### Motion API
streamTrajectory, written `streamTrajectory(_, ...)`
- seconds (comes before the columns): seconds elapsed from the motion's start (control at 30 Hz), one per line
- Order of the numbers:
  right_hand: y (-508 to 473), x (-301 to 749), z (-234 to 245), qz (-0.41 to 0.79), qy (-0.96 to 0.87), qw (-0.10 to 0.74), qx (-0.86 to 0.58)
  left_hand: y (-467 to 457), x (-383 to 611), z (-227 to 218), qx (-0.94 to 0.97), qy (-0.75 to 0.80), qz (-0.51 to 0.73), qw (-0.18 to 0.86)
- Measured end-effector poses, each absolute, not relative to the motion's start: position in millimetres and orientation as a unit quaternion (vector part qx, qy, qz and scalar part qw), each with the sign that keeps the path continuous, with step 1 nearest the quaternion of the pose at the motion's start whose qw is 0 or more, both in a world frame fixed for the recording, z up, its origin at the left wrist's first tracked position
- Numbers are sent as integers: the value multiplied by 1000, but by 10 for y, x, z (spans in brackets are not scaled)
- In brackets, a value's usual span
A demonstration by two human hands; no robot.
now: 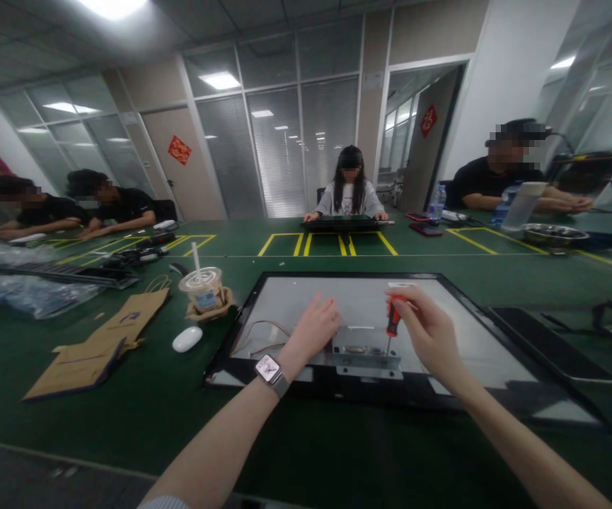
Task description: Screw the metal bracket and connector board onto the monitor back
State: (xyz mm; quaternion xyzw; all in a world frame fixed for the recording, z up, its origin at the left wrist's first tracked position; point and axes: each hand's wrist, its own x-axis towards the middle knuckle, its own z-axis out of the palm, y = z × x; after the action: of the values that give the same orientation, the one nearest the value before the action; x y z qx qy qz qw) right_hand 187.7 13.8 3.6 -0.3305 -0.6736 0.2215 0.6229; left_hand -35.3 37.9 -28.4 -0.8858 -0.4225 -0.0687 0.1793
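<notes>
A flat display panel (475, 332) in a black frame lies face down on the green table in front of me. My right hand (427, 329) is closed round a small screwdriver with a red and black handle (392, 318), held upright with its tip on a metal bracket (366, 353) at the panel's near edge. My left hand (313, 329), with a watch on its wrist, rests on the panel just left of the bracket, fingers curled down against it. Thin red wires (263, 336) run across the panel to the left of that hand.
A plastic cup with a straw (203, 288), a white mouse (187, 339) and brown paper bags (98, 339) lie to the left. A dark slab (550, 346) lies to the right. Several other people sit round the table, one across from me at a black device (345, 223).
</notes>
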Motion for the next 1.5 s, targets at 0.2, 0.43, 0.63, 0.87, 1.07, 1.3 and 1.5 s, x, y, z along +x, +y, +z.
streamTrajectory(0.2,116,1789,-17,172,-698,626,-304,458,-427,-397,-880,-462,-75,74)
streamTrajectory(0.43,46,1790,-34,212,-703,607,-304,491,-480,-403,-841,-519,-151,-33)
streamTrajectory(0.63,34,1807,-1,265,-695,610,-274,487,-472,-424,-832,-525,-168,-59)
streamTrajectory(0.87,5,1821,119,303,-695,588,-282,515,-500,-473,-832,-522,-179,-64)
streamTrajectory(1.07,70,1863,115,297,-679,611,-276,521,-499,-486,-834,-519,-177,-66)
streamTrajectory(1.3,190,1917,43,410,-635,597,-268,516,-492,-464,-831,-529,-158,-65)
streamTrajectory(1.5,271,1952,-12,390,-627,622,-261,519,-504,-492,-835,-526,-154,-52)
